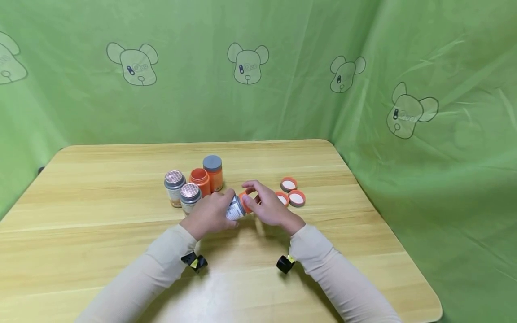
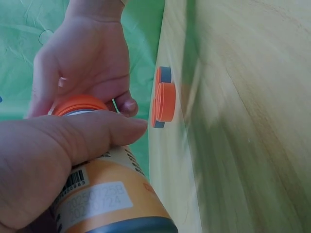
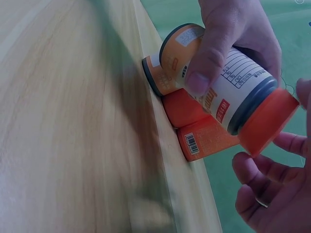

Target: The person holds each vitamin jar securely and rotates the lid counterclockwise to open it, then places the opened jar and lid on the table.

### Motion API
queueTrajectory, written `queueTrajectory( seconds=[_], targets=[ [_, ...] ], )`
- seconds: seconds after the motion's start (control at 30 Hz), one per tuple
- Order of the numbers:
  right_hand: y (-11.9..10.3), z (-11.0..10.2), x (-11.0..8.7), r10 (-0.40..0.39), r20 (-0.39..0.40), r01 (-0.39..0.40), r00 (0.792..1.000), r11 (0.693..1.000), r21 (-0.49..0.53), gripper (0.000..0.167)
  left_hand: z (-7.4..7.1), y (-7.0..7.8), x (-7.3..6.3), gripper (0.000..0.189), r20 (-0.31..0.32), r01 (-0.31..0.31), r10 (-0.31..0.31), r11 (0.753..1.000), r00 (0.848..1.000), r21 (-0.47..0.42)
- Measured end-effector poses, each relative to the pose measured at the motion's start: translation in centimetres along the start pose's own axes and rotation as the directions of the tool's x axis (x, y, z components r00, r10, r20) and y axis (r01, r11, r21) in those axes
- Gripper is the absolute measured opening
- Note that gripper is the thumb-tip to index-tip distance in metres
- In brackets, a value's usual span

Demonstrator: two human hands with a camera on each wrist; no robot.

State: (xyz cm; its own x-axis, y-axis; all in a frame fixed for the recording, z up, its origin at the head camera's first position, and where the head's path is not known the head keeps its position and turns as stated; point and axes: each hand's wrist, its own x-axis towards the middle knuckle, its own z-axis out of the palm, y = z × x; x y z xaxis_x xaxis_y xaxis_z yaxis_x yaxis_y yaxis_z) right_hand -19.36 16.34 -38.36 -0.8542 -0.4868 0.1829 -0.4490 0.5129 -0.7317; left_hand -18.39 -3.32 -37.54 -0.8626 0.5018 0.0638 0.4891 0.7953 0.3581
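My left hand (image 1: 210, 213) grips a jar (image 3: 243, 75) with a dark grey shoulder and a white and orange label, tilted so its top points right. An orange lid (image 3: 269, 121) sits on the jar's mouth. Thumb and fingers of my right hand (image 1: 269, 207) hold this lid from the side. Just left of the held jar, two grey jars with silvery foil seals (image 1: 175, 188) (image 1: 190, 191) stand upright. Beside them are an orange jar (image 1: 199, 176) with its mouth uncovered and another orange jar (image 1: 216, 178) with a grey lid (image 1: 212, 162).
Three orange and grey lids (image 1: 288, 184) (image 1: 297, 198) (image 1: 282, 198) lie close together, white insides up, right of my right hand. Everything stands on a wooden table (image 1: 101, 193). Green curtains (image 1: 194, 103) with bear-head outlines hang behind and along the right side.
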Motion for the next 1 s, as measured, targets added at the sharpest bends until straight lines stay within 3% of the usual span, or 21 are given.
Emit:
queueTrajectory(
  seconds=[1.0],
  targets=[
    [0.33, 0.15, 0.4, -0.008, 0.013, 0.008, 1.0, 1.0, 0.025, 0.043, -0.3, -0.02, 0.14, 0.068, 0.017, 0.017, -0.017, 1.0, 1.0, 0.001]
  ],
)
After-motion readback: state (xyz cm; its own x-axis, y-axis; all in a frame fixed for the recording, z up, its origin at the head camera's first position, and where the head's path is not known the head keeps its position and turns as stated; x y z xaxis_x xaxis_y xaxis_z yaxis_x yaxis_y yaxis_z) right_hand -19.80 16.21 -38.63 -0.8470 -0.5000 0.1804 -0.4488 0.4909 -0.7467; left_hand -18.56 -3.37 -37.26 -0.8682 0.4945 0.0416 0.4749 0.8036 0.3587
